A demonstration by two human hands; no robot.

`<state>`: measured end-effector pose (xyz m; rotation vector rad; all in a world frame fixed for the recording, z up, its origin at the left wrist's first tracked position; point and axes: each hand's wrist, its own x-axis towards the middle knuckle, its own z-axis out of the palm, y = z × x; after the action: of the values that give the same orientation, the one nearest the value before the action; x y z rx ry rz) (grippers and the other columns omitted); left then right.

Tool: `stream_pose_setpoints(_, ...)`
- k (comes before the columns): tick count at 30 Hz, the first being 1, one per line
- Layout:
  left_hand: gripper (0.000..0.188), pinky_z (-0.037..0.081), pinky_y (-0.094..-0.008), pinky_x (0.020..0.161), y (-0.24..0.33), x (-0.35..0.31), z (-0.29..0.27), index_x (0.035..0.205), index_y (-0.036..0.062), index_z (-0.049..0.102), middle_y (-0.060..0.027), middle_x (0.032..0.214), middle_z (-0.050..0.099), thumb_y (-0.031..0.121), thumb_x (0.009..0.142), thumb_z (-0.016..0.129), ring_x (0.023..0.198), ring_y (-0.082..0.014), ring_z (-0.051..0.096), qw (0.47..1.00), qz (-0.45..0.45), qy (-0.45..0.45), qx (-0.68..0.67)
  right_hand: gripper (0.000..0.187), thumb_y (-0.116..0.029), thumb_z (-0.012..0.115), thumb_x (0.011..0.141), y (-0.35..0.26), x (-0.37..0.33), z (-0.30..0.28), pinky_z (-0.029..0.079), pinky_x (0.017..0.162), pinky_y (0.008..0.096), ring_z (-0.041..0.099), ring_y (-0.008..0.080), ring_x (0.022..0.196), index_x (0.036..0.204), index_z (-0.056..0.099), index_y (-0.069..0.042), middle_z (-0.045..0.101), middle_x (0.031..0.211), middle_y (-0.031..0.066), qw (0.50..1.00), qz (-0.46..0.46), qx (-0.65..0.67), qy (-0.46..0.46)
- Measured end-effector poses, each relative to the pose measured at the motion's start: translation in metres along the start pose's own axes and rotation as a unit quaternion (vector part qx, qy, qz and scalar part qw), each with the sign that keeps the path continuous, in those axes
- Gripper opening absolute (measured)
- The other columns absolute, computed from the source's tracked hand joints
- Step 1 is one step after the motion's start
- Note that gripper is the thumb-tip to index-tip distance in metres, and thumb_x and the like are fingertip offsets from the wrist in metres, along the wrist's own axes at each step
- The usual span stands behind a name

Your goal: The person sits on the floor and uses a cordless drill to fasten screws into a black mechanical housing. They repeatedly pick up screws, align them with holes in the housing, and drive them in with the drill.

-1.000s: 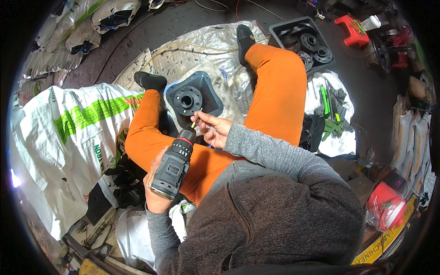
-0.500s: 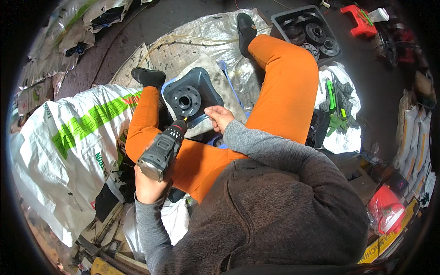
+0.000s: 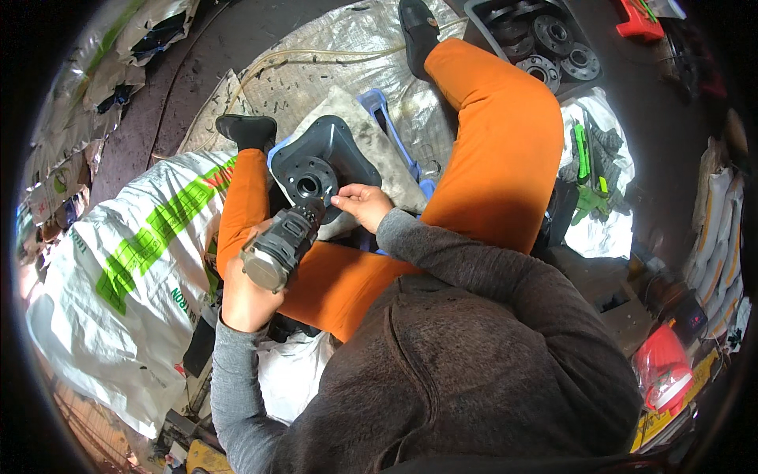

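Note:
My left hand (image 3: pixel 249 296) is wrapped round the grip of a dark grey cordless drill (image 3: pixel 278 246), whose chuck points away from me at a round black flange (image 3: pixel 300 167). The flange has a ring of holes around a raised central hub and sits in a dark tray-like basin (image 3: pixel 357 158) between my legs. The drill's tip is over the flange's near edge; whether it touches is not clear. My right hand (image 3: pixel 365 205) is closed in a pinch beside that same edge, close to the drill tip. What lies in those fingertips is too small to name.
Under the basin is a pale cushion (image 3: pixel 399 170), with a blue plastic frame (image 3: pixel 380 110) beside it. A dark crate (image 3: pixel 474 28) of flanges stands at the far right. Gloves (image 3: pixel 591 204) and a green cutter (image 3: pixel 583 154) lie on white sacking; a large white sack (image 3: pixel 95 332) fills the left.
My left hand has brought the drill's tip onto the near side of the flange. My right hand has shifted left, closer to the flange. The whole view has also shifted slightly.

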<state>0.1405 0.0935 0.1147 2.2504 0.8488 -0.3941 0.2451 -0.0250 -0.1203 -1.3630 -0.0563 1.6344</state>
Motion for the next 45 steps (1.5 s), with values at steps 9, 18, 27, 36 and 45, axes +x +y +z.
stream_pose_setpoints(9,0.041,0.049,-0.035,0.084,0.018,0.027,0.0,0.111,0.0026,0.06,-0.0152,0.106,0.062,-0.002,0.071,0.065,0.097,-0.0314,0.062,0.999,-0.03,-0.023,-0.012,0.017,-0.02,0.067,0.087,-0.016,-0.007,0.001,0.035,0.051,0.025,0.041,0.0039,0.055,0.081,0.065,-0.004,0.052,0.059,-0.0052,0.993,-0.059,-0.099,-0.005)
stream_pose_setpoints(18,0.04,0.049,-0.0347,0.083,0.006,0.032,0.006,0.111,0.0027,0.059,-0.0141,0.106,0.062,-0.003,0.072,0.063,0.096,-0.0309,0.061,0.996,-0.065,-0.028,-0.049,0.023,-0.024,0.066,0.085,-0.034,-0.008,-0.001,0.046,0.057,0.0306,0.056,0.0124,0.056,0.082,0.063,-0.001,0.059,0.062,0.0053,0.991,-0.017,-0.13,-0.036)
stream_pose_setpoints(27,0.032,0.049,-0.0347,0.082,-0.002,0.003,0.024,0.109,0.0005,0.061,-0.0112,0.101,0.066,0.0,0.077,0.064,0.093,-0.0236,0.062,0.991,-0.033,0.054,-0.116,0.026,-0.029,0.072,0.081,-0.013,0.004,0.003,0.047,0.06,0.0308,0.059,0.0156,0.06,0.083,0.066,-0.004,0.063,0.065,0.0072,0.978,-0.091,-0.186,0.014)
stream_pose_setpoints(36,0.03,0.051,-0.0352,0.077,0.024,-0.071,0.05,0.105,0.0024,0.063,-0.0097,0.095,0.065,0.002,0.075,0.067,0.087,-0.0218,0.064,0.988,0.011,0.125,-0.086,0.032,-0.015,0.052,0.092,-0.035,-0.038,-0.041,0.054,0.078,0.0331,0.064,0.018,0.088,0.12,0.058,0.0,0.064,0.096,0.0084,0.966,0.037,0.257,-0.006)
stream_pose_setpoints(45,0.034,0.049,-0.0353,0.079,0.024,-0.091,0.092,0.106,0.0027,0.06,-0.0103,0.097,0.063,0.003,0.073,0.07,0.089,-0.0249,0.062,0.98,0.02,0.14,-0.138,0.071,0.014,0.031,0.075,-0.048,-0.062,-0.017,0.047,0.096,0.0417,0.048,0.0309,0.122,0.144,0.027,-0.005,0.044,0.131,0.0179,0.918,-0.019,0.382,-0.105)
